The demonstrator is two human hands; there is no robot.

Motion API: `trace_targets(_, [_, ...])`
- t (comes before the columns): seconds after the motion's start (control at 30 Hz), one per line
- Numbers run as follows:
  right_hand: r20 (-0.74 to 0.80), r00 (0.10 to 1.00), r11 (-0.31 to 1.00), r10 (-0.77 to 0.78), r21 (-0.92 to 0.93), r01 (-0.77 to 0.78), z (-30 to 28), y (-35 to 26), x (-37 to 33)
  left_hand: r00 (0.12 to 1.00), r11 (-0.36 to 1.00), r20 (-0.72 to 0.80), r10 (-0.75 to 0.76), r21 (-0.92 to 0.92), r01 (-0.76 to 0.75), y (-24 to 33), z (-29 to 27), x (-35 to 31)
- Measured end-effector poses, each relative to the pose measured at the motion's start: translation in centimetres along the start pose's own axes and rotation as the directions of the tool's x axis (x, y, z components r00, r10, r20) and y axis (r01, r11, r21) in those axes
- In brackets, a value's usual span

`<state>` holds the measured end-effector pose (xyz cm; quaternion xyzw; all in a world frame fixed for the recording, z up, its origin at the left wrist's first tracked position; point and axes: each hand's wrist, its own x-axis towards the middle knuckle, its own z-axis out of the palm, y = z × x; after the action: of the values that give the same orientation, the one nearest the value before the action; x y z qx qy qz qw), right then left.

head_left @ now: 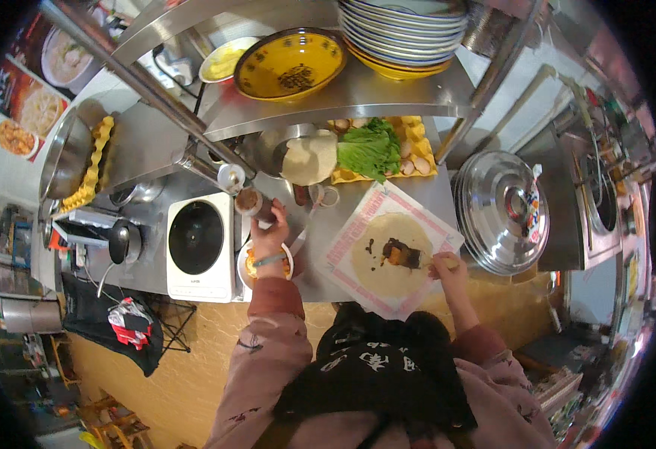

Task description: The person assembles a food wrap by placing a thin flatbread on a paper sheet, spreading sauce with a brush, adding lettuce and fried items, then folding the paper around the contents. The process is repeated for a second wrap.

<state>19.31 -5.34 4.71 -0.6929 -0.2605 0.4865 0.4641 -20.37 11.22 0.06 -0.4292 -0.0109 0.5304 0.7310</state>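
Pale round flatbread (pixel 376 275), centre-right — likely soft, support underneath! Your left hand (pixel 270 233) wraps a brown cylindrical jar (pixel 251 200); right hand (pixel 451 274) curled, hold unclear.

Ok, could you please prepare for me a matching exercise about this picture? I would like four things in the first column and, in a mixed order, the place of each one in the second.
Things:
1. jar
2. lettuce
3. round flatbread
4. stack of plates

Places:
A. on the printed paper sheet
B. on the metal shelf
C. in the left hand
D. lying over part of the yellow egg tray

Right pairs: 1-C, 2-D, 3-A, 4-B
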Motion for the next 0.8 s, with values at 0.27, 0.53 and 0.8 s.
trace_targets(0.27, [0.035,0.994,0.995,-0.104,0.003,0.104,0.1,-1.2,0.0,0.982,0.975,-0.021,0.187,0.128,-0.183,4.6,-1.3,6.2])
trace_targets(0.53, [0.094,0.995,0.996,-0.038,-0.082,0.045,0.5,0.0,0.8,0.934,0.92,-0.01,0.357,0.18,-0.349,4.1,-2.2,6.0])
trace_targets(0.8, [0.129,0.989,0.996,-0.071,0.058,0.064,2.0,-0.5,1.8,0.929,0.875,0.025,0.37,0.327,-0.358,-1.1,-3.9,1.0])
